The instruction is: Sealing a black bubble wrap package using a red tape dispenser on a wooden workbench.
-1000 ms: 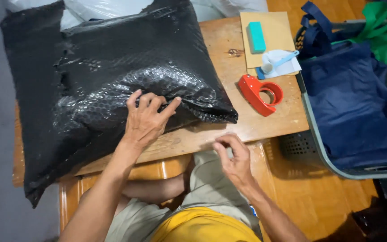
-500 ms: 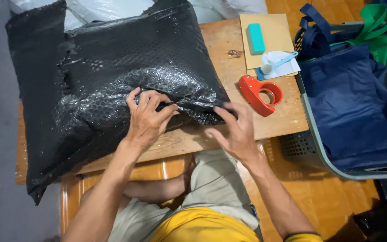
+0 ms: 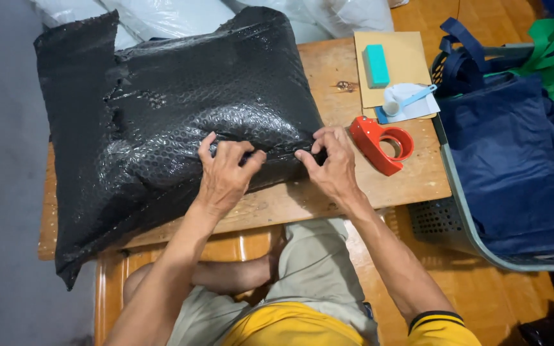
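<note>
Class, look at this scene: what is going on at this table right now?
A seated person presses both hands on a large parcel wrapped in black bubble wrap lying on a wooden table. The left hand and right hand pinch the wrap's near edge. A red tape dispenser sits just right of the right hand, untouched. Beyond it lie a teal block and a brown envelope.

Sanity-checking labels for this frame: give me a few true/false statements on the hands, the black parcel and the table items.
1. Both hands touch the black bubble-wrap parcel. True: left hand and right hand grip its near edge.
2. The red tape dispenser is in the right hand. False: it lies on the wooden table, just right of that hand.
3. A teal block lies on a brown envelope. True.
4. The navy bag sits on the table. False: it sits in a basket beside the table.
</note>
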